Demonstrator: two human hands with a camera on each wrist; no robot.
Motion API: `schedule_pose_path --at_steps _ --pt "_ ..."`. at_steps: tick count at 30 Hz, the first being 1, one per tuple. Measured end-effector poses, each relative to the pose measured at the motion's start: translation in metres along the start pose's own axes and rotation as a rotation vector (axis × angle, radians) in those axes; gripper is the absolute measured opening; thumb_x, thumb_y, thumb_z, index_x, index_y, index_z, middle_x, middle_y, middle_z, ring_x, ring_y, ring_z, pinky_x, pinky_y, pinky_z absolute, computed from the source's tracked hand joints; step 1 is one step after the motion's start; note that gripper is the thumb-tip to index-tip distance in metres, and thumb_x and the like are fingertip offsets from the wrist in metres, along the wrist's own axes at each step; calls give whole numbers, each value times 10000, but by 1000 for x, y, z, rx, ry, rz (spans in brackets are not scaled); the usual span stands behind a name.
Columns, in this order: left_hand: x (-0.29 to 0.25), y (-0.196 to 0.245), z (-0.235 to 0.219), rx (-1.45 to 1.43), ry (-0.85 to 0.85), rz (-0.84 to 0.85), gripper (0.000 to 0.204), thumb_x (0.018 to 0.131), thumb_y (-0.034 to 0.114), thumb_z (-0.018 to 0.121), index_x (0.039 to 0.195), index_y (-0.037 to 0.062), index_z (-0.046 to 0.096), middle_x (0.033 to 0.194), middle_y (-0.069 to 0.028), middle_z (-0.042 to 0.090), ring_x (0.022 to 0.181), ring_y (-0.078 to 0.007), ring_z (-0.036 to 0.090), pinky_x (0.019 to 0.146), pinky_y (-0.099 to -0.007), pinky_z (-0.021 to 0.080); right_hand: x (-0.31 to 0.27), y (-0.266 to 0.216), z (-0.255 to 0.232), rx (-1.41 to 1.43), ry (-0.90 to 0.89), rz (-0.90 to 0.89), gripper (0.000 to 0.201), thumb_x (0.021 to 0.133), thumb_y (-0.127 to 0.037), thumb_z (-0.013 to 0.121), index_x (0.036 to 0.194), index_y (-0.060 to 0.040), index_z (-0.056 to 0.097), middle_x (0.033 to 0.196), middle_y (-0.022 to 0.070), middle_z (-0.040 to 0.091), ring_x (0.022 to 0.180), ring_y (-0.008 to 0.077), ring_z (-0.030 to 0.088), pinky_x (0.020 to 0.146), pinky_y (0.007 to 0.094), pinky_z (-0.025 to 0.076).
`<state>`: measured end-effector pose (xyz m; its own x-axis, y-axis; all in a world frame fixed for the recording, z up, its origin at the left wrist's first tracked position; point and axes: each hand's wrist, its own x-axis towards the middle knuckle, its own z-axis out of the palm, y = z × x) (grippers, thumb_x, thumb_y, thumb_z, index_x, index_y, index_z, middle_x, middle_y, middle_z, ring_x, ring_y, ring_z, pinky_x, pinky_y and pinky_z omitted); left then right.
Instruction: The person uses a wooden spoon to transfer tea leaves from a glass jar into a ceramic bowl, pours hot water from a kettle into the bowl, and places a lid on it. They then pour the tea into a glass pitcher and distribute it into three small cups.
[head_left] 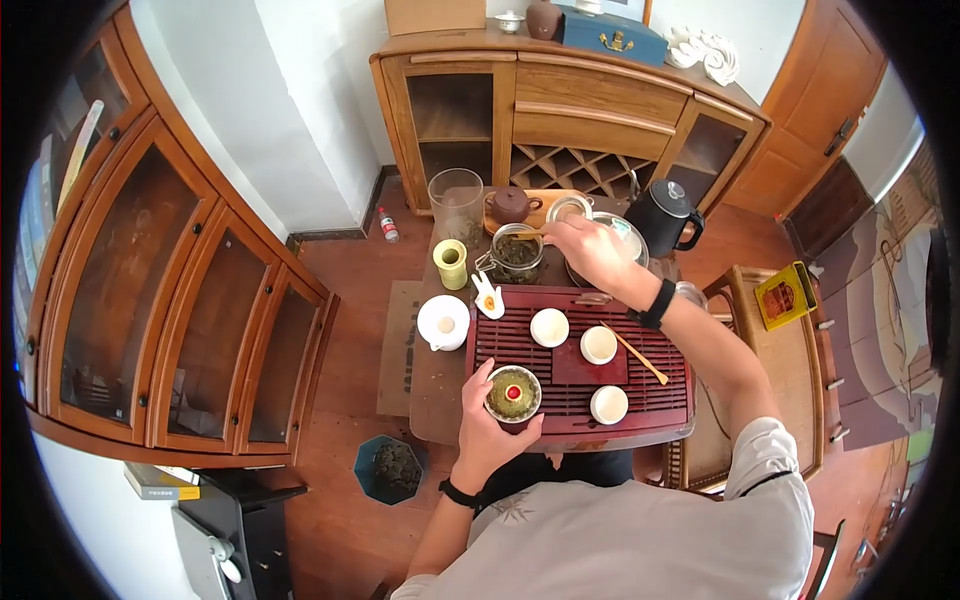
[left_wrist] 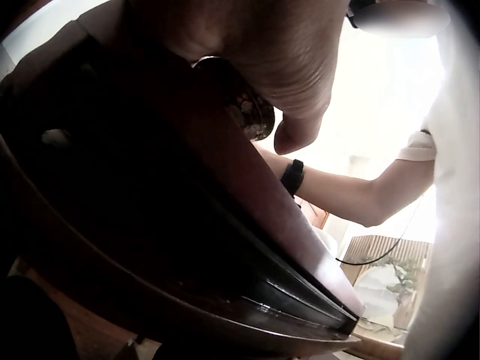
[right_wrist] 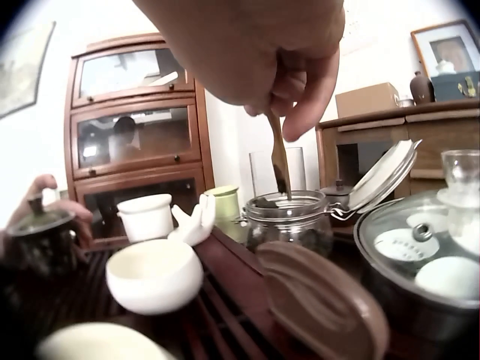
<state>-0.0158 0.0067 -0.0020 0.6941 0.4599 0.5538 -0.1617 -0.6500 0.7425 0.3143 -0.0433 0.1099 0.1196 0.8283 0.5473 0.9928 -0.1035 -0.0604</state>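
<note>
My right hand (head_left: 592, 258) pinches a wooden tea scoop (right_wrist: 278, 154) and holds it over the open glass jar (head_left: 516, 270) of dark tea leaves. In the right wrist view the scoop's tip is at the jar's mouth, and the clip lid (right_wrist: 382, 176) is tipped back. At the front left of the slatted tea tray (head_left: 480, 335), my left hand (head_left: 485, 432) grips a patterned lidded cup (head_left: 513, 408) with a greenish lid and a red-ringed knob. The left wrist view shows only part of its dark floral side (left_wrist: 251, 112) below the palm.
Three white cups (head_left: 549, 327) and a thin wooden stick (head_left: 640, 358) lie on the tray. Left of it stand a white lidded pot (head_left: 443, 323), a white hand-shaped ornament (head_left: 488, 297) and a green holder (head_left: 451, 265). Behind are a brown teapot (head_left: 511, 205) and a black kettle (head_left: 660, 215).
</note>
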Motion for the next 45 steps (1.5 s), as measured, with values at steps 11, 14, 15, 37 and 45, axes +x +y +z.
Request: schedule_pose_path --at_steps 11,14,15,37,45 --pt "-1 3 0 -16 -6 -18 1011 728 181 974 1459 63 285 1543 -351 467 1382 -459 540 1163 -546 450 -3 -13 3 -55 -66 135 122 1027 -184 665 1043 -83 730 937 132 739 760 368 753 635 473 620" --pt "0 4 0 -25 -8 -8 1006 733 173 969 1457 79 277 1542 -353 464 1377 -458 541 1159 -546 452 0 -14 -4 4 40 139 138 1027 -198 667 1074 -84 730 933 143 745 727 381 742 626 479 616" --pt "0 3 1 -16 -5 0 1009 732 171 969 1459 80 274 1541 -353 464 1377 -457 541 1159 -546 452 1 -16 -5 12 40 148 152 1036 -209 663 1091 -86 732 934 150 747 749 386 743 638 480 616" --pt "-2 2 1 -7 -18 0 1024 728 169 972 1469 82 271 1539 -356 464 1376 -463 541 1150 -555 453 -6 -4 2 -19 67 90 163 1022 -196 678 1149 -98 705 917 157 724 752 368 745 619 472 607" --pt "-2 4 0 -5 -14 8 1024 732 176 970 1471 81 267 1538 -353 467 1371 -462 543 1148 -557 455 -2 -10 -3 73 30 146 192 1042 -233 666 1144 -82 728 947 165 735 799 395 743 690 485 616"
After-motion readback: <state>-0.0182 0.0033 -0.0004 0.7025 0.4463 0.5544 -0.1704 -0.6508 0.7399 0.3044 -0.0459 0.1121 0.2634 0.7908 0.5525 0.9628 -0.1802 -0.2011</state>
